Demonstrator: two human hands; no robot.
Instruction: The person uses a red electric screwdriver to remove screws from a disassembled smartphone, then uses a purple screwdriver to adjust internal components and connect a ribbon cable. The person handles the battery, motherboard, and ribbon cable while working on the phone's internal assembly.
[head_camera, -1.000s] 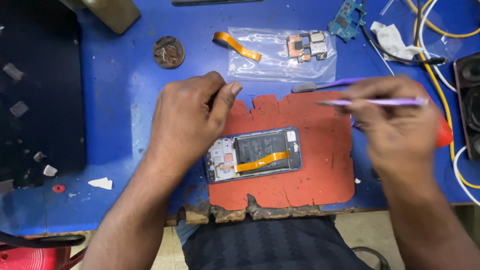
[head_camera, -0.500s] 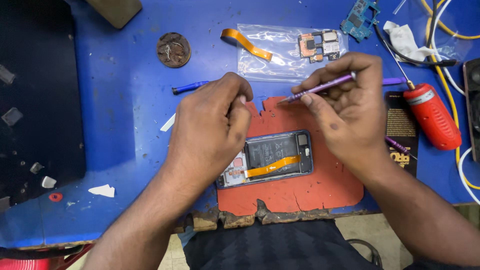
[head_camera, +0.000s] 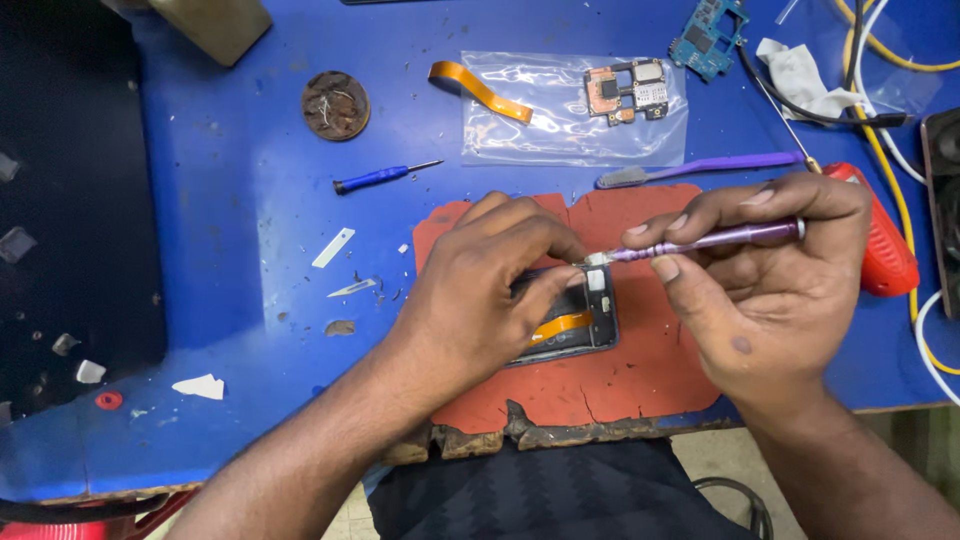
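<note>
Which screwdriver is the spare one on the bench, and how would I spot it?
Start at the blue worktable and find the torn red rubber mat. Up and left of the mat, below the round brown rusty disc, lies the small blue-handled screwdriver. Unlike the purple metal screwdriver in the right hand, no hand touches it.

Two bare hands are in the middle of the frame: a left hand (head_camera: 490, 290) and a right hand (head_camera: 770, 290). Three slim hand tools show: one purple metal screwdriver (head_camera: 710, 240), one small blue-handled screwdriver (head_camera: 385, 177) at centre left, and one purple plastic pry tool (head_camera: 700, 170) above the hands. One opened dark phone (head_camera: 575, 325) lies on one red rubber mat (head_camera: 640, 370). Two green circuit boards sit at upper right: a small copper-toned board (head_camera: 625, 90) and a teal board (head_camera: 705, 25). One clear plastic bag (head_camera: 560, 130) lies there too.
</note>
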